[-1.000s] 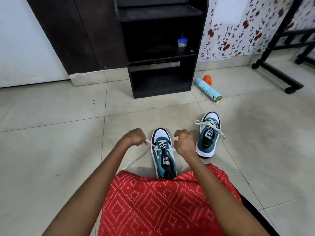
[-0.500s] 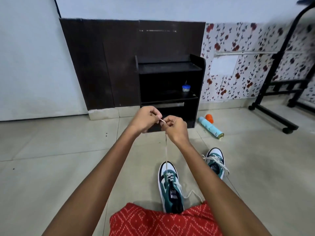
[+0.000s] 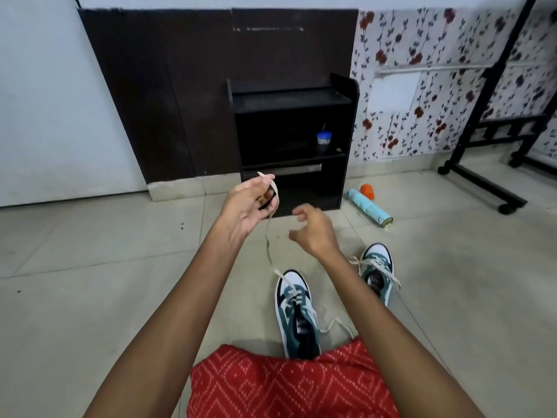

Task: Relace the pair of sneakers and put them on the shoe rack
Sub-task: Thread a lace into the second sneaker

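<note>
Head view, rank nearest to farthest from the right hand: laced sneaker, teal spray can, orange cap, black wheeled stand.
From the right hand:
1. The laced sneaker, on the floor right of its wrist.
2. The teal spray can and the orange cap, beside the shoe rack: too close to call.
3. The black wheeled stand, far right.

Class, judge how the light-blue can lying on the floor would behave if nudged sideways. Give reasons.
The can lies on its side on smooth tiles, so it would probably roll. Its round body may slip in a loose hold. The orange piece beside it might block rolling that way.
</note>
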